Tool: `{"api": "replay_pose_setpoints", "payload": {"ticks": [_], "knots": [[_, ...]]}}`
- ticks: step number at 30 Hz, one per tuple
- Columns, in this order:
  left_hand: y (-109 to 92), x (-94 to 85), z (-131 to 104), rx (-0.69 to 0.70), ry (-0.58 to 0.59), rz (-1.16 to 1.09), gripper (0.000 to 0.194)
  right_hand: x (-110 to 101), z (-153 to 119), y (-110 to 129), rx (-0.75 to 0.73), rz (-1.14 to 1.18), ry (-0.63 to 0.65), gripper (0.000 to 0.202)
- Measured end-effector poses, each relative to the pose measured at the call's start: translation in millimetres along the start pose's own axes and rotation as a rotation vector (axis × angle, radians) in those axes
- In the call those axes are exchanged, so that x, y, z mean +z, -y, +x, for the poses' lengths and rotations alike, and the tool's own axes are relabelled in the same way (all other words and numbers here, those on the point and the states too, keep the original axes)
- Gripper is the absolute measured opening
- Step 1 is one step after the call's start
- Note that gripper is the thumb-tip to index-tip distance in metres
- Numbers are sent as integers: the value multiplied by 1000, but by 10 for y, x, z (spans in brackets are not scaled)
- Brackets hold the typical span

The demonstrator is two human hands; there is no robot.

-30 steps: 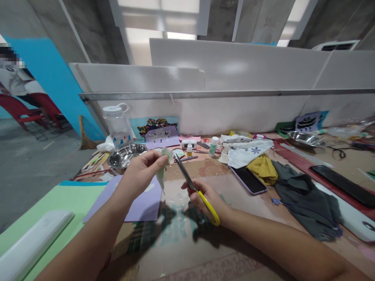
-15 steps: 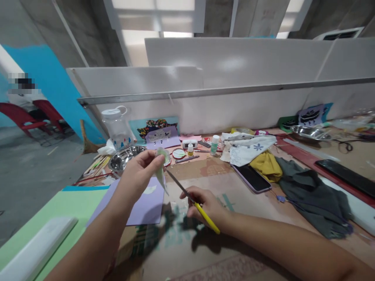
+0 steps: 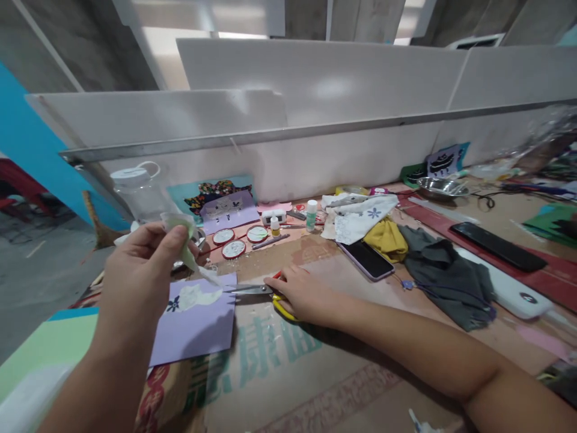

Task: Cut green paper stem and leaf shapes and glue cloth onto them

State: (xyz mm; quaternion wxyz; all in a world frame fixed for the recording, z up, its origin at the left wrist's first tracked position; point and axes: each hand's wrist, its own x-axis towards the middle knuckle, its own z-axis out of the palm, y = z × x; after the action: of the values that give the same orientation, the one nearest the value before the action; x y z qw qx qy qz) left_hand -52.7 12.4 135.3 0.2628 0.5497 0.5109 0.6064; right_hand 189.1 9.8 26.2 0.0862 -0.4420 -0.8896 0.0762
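My left hand pinches a pale green and white piece of fabric, whose thin end trails down to the right. My right hand is wrapped round the red and yellow handles of a pair of scissors. The blades point left and their tips come close to the trailing end; whether they touch it I cannot tell. Below lies a purple sheet of paper, with a white cut-out and a dark blue flower on it.
Small red-rimmed round dishes, a yellow-labelled bottle and a glue bottle stand behind my hands. To the right lie a phone, white cloth and dark grey cloth. A plastic jug stands back left.
The view has swung right and the left hand appears further left. The scissors have turned from slanting to nearly level, low by the fabric's end. More of the purple sheet's cut-out shows.
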Motion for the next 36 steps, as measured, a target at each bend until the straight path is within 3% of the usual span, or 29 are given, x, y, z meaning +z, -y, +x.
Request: {"api": "replay_pose_setpoints", "payload": {"ticks": [4, 8, 11, 13, 16, 20, 22, 25, 32, 36], "knots": [[-128, 66, -39, -82, -22, -109, 17, -249, -102, 27, -11, 34, 166, 37], [-118, 56, 15, -88, -25, -197, 23, -384, -66, -15, 10, 96, 201, 24], [-49, 17, 51, -61, 7, -225, 27, -532, 226, -98, 148, 38, 91, 22], [-28, -1, 56, -37, 28, -242, 28, -657, 526, -207, 209, 40, -75, 37], [-46, -14, 50, -39, 29, -258, 29, -759, 969, -441, 317, 39, -190, 56], [-81, -18, 51, -27, 37, -316, 31, -576, 1305, -718, 486, 67, -223, 53], [-82, -18, 54, -30, 59, -331, 31, -408, 1369, -799, 536, 93, -214, 39], [-74, -21, 55, -47, 86, -326, 29, -218, 1397, -874, 576, 133, -205, 34], [-82, -24, 68, -17, 63, -365, 27, -161, 1154, -1047, 612, 93, -324, 37], [-43, 2, 71, -38, 71, -357, 29, -110, 966, -1141, 651, 67, -324, 39]]}}
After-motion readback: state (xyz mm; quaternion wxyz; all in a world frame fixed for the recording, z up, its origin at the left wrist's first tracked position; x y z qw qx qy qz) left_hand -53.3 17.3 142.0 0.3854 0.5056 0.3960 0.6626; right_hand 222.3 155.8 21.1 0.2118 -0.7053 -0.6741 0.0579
